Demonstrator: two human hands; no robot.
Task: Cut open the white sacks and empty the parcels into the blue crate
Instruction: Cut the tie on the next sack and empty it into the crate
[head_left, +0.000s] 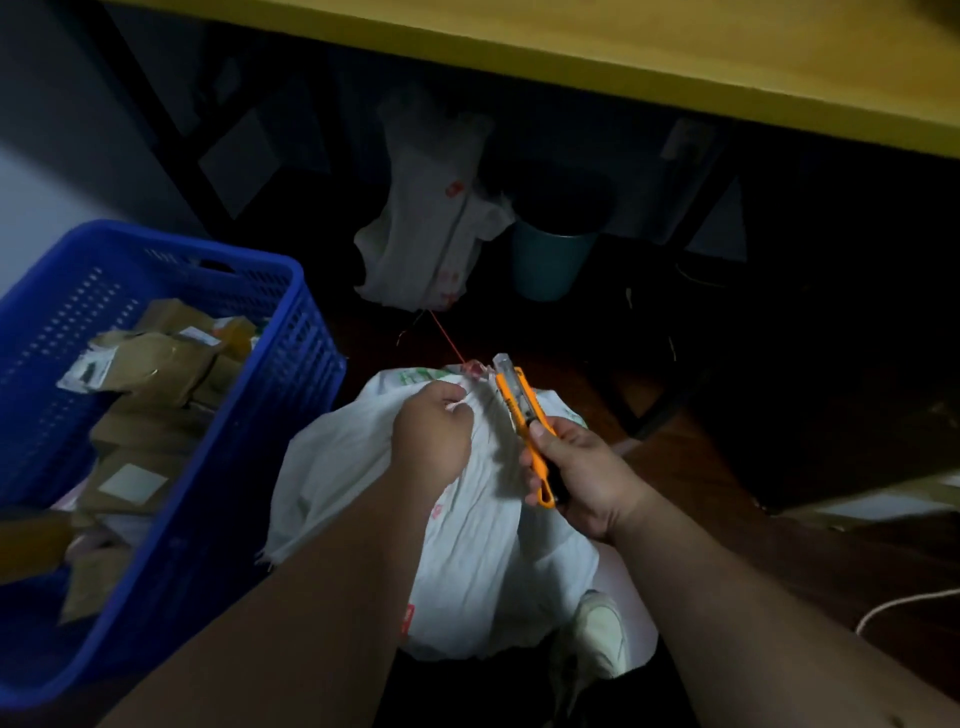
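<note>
The blue perforated plastic crate (171, 415), part-filled with brown parcels (156, 364), sits left. Beside it on the floor, my left hand (431, 431) pinches the white woven sack (467, 519) at its bunched neck; my right hand (582, 478) grips the orange utility knife (519, 415). The blade could slip toward my left fingers or slice parcels inside. Red sack print is unreadable.

We saw a full white sack (467, 545) standing on the floor, its gathered neck tied, perhaps with red string. Beside it, the blue crate (218, 519) held brown parcels (156, 374).
</note>
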